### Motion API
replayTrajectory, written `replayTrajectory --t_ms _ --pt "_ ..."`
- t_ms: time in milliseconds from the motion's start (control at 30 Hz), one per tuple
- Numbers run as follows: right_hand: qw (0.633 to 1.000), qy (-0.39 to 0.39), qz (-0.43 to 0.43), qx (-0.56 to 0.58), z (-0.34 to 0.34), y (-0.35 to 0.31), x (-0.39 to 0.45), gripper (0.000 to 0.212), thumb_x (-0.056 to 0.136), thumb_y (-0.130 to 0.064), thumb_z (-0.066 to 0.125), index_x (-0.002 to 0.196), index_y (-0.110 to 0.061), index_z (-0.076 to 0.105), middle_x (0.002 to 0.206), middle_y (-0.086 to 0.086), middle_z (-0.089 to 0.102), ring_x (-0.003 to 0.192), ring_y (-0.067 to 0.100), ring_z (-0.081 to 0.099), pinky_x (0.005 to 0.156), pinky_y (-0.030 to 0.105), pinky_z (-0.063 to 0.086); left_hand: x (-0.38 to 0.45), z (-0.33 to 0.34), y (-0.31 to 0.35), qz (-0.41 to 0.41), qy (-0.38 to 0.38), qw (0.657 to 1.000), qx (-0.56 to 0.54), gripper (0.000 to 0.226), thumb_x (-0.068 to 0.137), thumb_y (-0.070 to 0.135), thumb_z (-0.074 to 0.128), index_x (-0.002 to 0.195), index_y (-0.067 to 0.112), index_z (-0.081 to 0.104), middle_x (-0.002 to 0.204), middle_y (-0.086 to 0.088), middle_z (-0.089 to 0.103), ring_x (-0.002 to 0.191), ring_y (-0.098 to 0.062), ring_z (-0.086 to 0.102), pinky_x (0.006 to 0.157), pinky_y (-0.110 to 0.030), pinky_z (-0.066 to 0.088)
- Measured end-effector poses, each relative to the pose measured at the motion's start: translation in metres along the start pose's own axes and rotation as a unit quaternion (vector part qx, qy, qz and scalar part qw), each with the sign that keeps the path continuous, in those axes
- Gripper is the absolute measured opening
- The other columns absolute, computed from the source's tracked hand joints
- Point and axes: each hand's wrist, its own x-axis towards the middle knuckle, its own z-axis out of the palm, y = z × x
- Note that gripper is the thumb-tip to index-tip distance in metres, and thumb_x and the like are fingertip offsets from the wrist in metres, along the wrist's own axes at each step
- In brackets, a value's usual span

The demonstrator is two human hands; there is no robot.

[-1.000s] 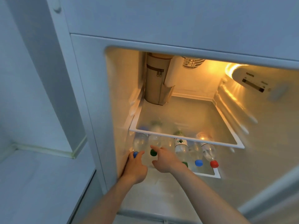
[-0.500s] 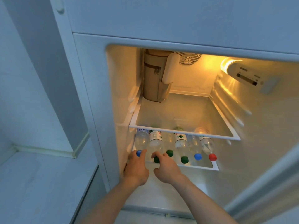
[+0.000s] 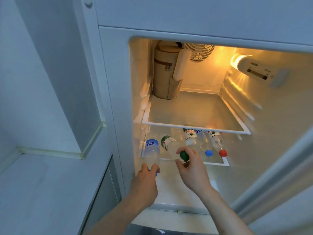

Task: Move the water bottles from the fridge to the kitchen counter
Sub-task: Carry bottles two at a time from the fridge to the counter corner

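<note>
Several clear water bottles lie on their sides on the fridge's lower glass shelf (image 3: 225, 162), caps toward me. My left hand (image 3: 145, 182) grips the cap end of the blue-label bottle (image 3: 152, 150), which sticks out past the shelf's front edge. My right hand (image 3: 193, 170) pinches the green cap of the green-label bottle (image 3: 169, 145), which lies angled beside it. Further right lie a green-and-white-label bottle (image 3: 191, 138), a blue-cap bottle (image 3: 205, 145) and a red-cap bottle (image 3: 218, 144). The kitchen counter (image 3: 50, 189) spreads out at lower left.
The upper glass shelf (image 3: 194, 128) overhangs the bottles. A tan zippered pouch (image 3: 165, 73) stands at its back left. The open fridge door (image 3: 279, 175) is at the right. The fridge's side wall (image 3: 116, 116) separates the compartment from the counter.
Both hands have closed on bottle caps and pulled toward me: the blue-label bottle now sticks out past the shelf edge, and the green-cap bottle has swung out at an angle.
</note>
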Motion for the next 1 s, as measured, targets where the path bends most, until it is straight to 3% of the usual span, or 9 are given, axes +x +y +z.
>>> replayTrajectory --t_ms 133,233,400,533,600,700,800,867,1000 --pt "0.998 0.027 0.002 0.059 -0.026 -0.018 -0.005 0.027 0.095 -0.02 0.073 0.102 -0.042 0.059 0.093 -0.003 0.065 0.079 0.022 0.068 0.07 0.045 0.06 -0.013 -0.02 -0.002 0.027 0.03 0.999 -0.001 0.031 0.102 0.03 0.06 0.115 0.04 0.034 0.112 0.009 0.035 0.068 -0.01 0.048 0.061 -0.021 0.04" --pt "0.996 0.019 0.018 0.084 -0.034 -0.029 -0.011 0.02 0.096 -0.029 0.073 0.105 -0.041 0.06 0.089 -0.003 0.065 0.081 0.026 0.07 0.068 0.049 0.061 -0.02 -0.038 -0.004 0.039 0.049 0.998 -0.001 0.029 0.103 0.034 0.059 0.112 0.04 0.032 0.115 0.009 0.04 0.075 -0.013 0.058 0.065 -0.024 0.05" --pt "0.997 -0.032 0.023 0.074 -0.039 -0.038 -0.028 0.017 0.095 -0.035 0.074 0.104 -0.04 0.061 0.086 -0.003 0.066 0.067 0.023 0.073 0.063 0.052 0.061 -0.038 -0.068 -0.008 0.075 0.092 0.992 -0.032 0.025 0.102 0.039 0.056 0.109 0.042 0.033 0.106 0.015 0.038 0.063 -0.008 0.049 0.057 -0.011 0.038" --pt "0.992 -0.104 0.044 0.054 -0.037 -0.029 -0.043 0.016 0.093 -0.037 0.074 0.104 -0.042 0.063 0.082 -0.001 0.067 0.063 0.017 0.075 0.063 0.052 0.061 -0.055 -0.088 -0.013 0.088 0.128 0.986 -0.067 0.015 0.102 0.039 0.052 0.107 0.044 0.039 0.105 0.018 0.046 0.066 -0.011 0.054 0.058 -0.025 0.051" --pt "0.989 -0.131 0.049 0.047 -0.034 -0.025 -0.049 0.019 0.092 -0.036 0.075 0.105 -0.044 0.064 0.086 -0.007 0.068 0.065 0.016 0.075 0.063 0.051 0.062 -0.066 -0.084 -0.02 0.065 0.103 0.989 -0.084 0.014 0.102 0.039 0.053 0.108 0.045 0.042 0.106 0.021 0.05 0.07 -0.011 0.057 0.063 -0.025 0.05" --pt "0.982 -0.183 0.038 0.023 -0.025 -0.021 -0.053 0.023 0.091 -0.032 0.077 0.107 -0.044 0.064 0.089 -0.013 0.068 0.069 0.017 0.074 0.066 0.049 0.062 -0.085 -0.067 -0.035 0.014 0.032 0.994 -0.106 0.005 0.102 0.043 0.05 0.107 0.042 0.047 0.105 0.021 0.055 0.079 -0.007 0.055 0.066 -0.012 0.038" --pt "0.971 -0.239 0.004 -0.009 -0.013 -0.023 -0.053 0.022 0.09 -0.035 0.077 0.102 -0.047 0.064 0.092 -0.02 0.067 0.075 0.018 0.071 0.071 0.045 0.06 -0.108 -0.051 -0.048 -0.041 0.0 0.995 -0.09 0.009 0.102 0.045 0.05 0.107 0.037 0.051 0.097 0.02 0.055 0.082 -0.007 0.054 0.066 -0.017 0.035" --pt "0.961 -0.275 -0.016 -0.018 -0.002 -0.025 -0.052 0.019 0.09 -0.037 0.077 0.101 -0.046 0.064 0.087 -0.013 0.069 0.074 0.018 0.07 0.074 0.045 0.059 -0.125 -0.045 -0.053 -0.088 -0.004 0.992 -0.093 0.009 0.102 0.043 0.052 0.107 0.035 0.053 0.099 0.017 0.057 0.083 -0.007 0.056 0.069 -0.02 0.04" --pt "0.938 -0.344 -0.044 -0.024 0.021 -0.034 -0.051 0.014 0.092 -0.04 0.076 0.101 -0.044 0.065 0.088 -0.009 0.07 0.075 0.017 0.069 0.077 0.043 0.058 -0.152 -0.041 -0.058 -0.173 0.034 0.977 -0.123 0.005 0.101 0.036 0.055 0.105 0.038 0.053 0.097 0.016 0.058 0.078 0.003 0.053 0.067 -0.009 0.038"
